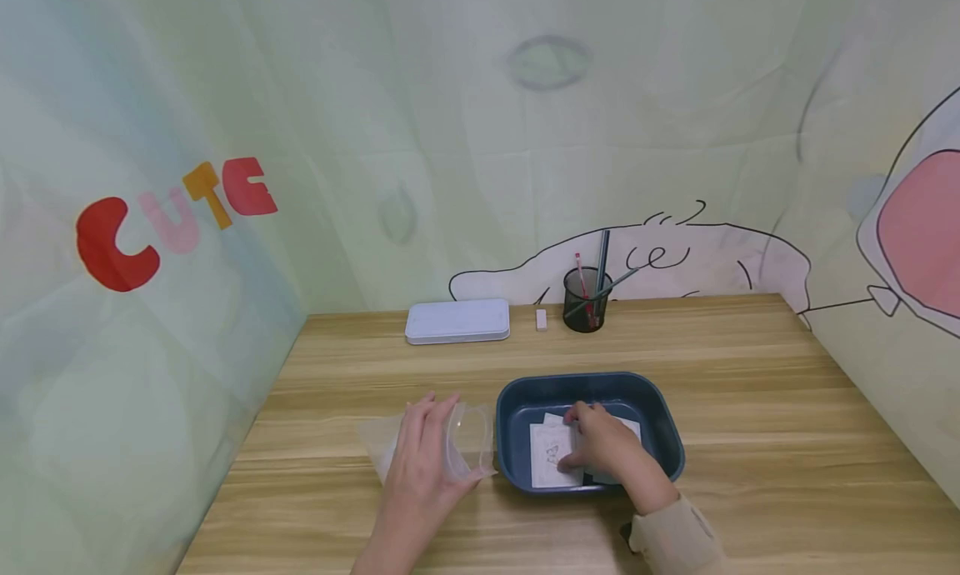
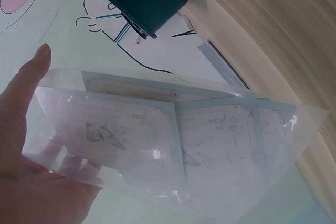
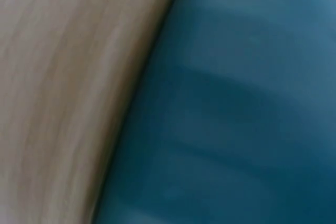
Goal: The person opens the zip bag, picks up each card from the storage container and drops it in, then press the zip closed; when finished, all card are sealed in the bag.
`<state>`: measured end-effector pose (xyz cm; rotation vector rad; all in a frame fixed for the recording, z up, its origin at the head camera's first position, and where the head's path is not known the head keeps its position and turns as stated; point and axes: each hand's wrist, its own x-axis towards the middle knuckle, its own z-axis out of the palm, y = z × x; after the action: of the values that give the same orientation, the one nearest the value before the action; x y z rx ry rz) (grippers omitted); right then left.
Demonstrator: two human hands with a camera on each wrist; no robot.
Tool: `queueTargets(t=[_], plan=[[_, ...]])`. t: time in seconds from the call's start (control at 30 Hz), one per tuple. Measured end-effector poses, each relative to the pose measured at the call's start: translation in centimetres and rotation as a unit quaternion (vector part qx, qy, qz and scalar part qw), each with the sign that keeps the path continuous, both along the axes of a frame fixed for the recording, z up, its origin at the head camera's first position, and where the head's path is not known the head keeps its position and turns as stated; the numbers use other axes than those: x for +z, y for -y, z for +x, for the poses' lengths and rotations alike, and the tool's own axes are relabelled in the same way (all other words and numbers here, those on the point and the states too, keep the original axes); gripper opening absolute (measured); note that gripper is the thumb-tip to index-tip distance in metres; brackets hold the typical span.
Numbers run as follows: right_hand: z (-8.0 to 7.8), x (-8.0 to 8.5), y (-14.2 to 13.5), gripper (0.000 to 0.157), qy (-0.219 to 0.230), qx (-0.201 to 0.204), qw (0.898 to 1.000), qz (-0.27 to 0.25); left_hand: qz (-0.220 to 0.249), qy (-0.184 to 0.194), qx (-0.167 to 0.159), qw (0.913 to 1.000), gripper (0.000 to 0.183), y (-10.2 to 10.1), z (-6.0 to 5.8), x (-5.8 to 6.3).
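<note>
Left hand [image 1: 422,467] holds a clear pouch [image 1: 471,443], mouth facing the right hand [image 1: 606,443], which bends over cards [image 1: 546,462], grip unclear.

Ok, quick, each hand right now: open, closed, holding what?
Left hand: holding the bag.
Right hand: at the cards in the tray; can't tell whether it grips one.

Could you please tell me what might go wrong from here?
The cards in the tray overlap, so the right hand might lift more than one together. The clear bag in the left hand has its mouth spread open, so the cards inside could slide out if it tips.
</note>
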<state>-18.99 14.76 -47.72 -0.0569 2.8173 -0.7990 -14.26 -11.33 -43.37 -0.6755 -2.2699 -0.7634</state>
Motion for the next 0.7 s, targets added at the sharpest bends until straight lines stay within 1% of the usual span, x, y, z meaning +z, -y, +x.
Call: queueTargets(t=[0.27,0.5,0.57,0.7], plan=[[-0.4,-0.3,0.1,0.055,-0.001,-0.005,1.0,0.003,-0.001,-0.003,0.0,1.0,0.096,0.1,-0.1,0.0],[-0.5,0.2,0.0,0.05,-0.004,-0.019,1.0,-0.005,-0.001,-0.001,0.001,1.0,0.096,0.1,-0.1,0.0],[-0.6,0.4,0.0,0.046,-0.01,-0.021,1.0,-0.011,-0.002,0.0,0.0,1.0,0.096,0.1,-0.1,0.0],[-0.6,1.2,0.0,0.034,-0.028,-0.024,0.999,-0.024,-0.002,0.0,0.001,1.0,0.097,0.1,-0.1,-0.1]])
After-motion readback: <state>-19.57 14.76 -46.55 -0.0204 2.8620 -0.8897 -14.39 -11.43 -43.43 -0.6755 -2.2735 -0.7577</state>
